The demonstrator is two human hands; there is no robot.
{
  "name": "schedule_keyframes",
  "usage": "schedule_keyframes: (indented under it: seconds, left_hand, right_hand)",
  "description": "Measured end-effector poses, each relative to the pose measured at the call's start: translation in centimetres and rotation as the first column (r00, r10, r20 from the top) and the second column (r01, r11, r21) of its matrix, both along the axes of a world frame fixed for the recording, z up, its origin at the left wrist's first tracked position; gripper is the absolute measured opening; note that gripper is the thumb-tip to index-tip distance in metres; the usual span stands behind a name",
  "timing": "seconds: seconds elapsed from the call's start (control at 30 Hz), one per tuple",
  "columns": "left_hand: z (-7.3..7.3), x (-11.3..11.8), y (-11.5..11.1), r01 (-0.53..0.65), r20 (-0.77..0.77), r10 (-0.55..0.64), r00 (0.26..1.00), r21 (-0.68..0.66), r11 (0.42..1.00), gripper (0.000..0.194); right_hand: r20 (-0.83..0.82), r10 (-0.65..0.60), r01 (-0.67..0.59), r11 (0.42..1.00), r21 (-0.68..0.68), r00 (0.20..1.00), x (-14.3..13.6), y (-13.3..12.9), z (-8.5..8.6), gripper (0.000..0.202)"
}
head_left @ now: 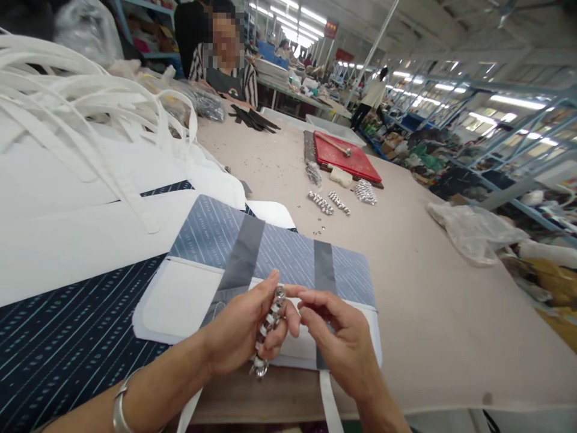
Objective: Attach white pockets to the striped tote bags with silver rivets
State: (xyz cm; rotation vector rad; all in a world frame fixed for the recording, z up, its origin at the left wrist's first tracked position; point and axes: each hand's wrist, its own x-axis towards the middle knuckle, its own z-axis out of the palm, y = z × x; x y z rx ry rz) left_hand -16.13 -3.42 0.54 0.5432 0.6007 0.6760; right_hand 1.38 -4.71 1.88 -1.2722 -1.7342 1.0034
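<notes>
Panel on table (hammer behind)

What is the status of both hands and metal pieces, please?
Left hand gripping a stack of metal pieces. Right hand close beside it, grip unclear. Blue and white panel beneath both hands.

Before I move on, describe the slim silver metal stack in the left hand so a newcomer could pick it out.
Find the broad beige table, then the blue-and-white fabric panel with two grey straps at its near edge. Over that panel, the left hand holds a slender stack of shiny silver metal pieces. Unlike the similar silver clusters lying farther back, it is held.
</notes>
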Motion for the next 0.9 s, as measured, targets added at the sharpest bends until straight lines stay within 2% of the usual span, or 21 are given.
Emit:
schedule_keyframes:
  seconds: [0.1, 0.27, 0.4, 0.5, 0.57, 0.63, 0.73, 0.8, 0.9]
  left_hand:
    - [-0.6, 0.2, 0.0, 0.027, -0.035, -0.026, 0.999, 0.025, 0.999, 0.071]
    - [-1.5, 0.6, -0.2, -0.006, -0.182, 0.029, 0.983, 0.125, 0.992, 0.068]
    - [-0.8, 0.6, -0.2, 0.031, -0.360, 0.056, 0.931, 0.230, 0.973, 0.064]
    - [0.0, 0.6, 0.0, 0.057, -0.428, 0.062, 0.901, 0.259, 0.964, 0.059]
    - [0.2, 0.6, 0.2, 0.046, -0.449, 0.082, 0.890, 0.266, 0.963, 0.058]
    - [0.0, 0.5, 0.5, -0.011, -0.449, 0.127, 0.884, 0.253, 0.967, 0.055]
    - [-0.5, 0.1, 1.0, -0.093, -0.417, 0.162, 0.894, 0.181, 0.979, 0.051]
    - [-0.8, -0.2, 1.3, -0.089, -0.416, 0.146, 0.898, 0.154, 0.984, 0.052]
    - [-0.8, -0.6, 1.8, -0.092, -0.410, 0.156, 0.899, 0.171, 0.981, 0.053]
  right_hand:
    - [-0.011, -0.003, 0.003, 1.000, -0.004, 1.000, -0.4, 0.3, 0.4, 0.018]
    - [0.024, 0.001, -0.002, 0.999, 0.053, 1.000, -1.3, 1.1, 0.6, 0.015]
    - [0.101, -0.012, 0.001, 0.994, 0.107, 0.995, -1.8, 1.2, 0.3, 0.012]
    - [0.110, -0.010, -0.007, 0.988, 0.155, 0.994, -2.0, 1.2, 0.0, 0.010]
    - [0.057, -0.026, 0.020, 0.995, 0.100, 0.998, -1.9, 1.4, -0.1, 0.011]
    - [-0.038, -0.092, 0.091, 0.995, -0.039, 0.995, -1.5, 1.9, -0.3, 0.014]
    - [-0.138, -0.210, 0.176, 0.958, -0.224, 0.968, -0.5, 3.1, -0.8, 0.017]
    - [-0.171, -0.231, 0.180, 0.946, -0.269, 0.958, 0.0, 3.8, -1.0, 0.018]
    - [-0.186, -0.196, 0.133, 0.943, -0.304, 0.963, 0.1, 4.3, -1.0, 0.018]
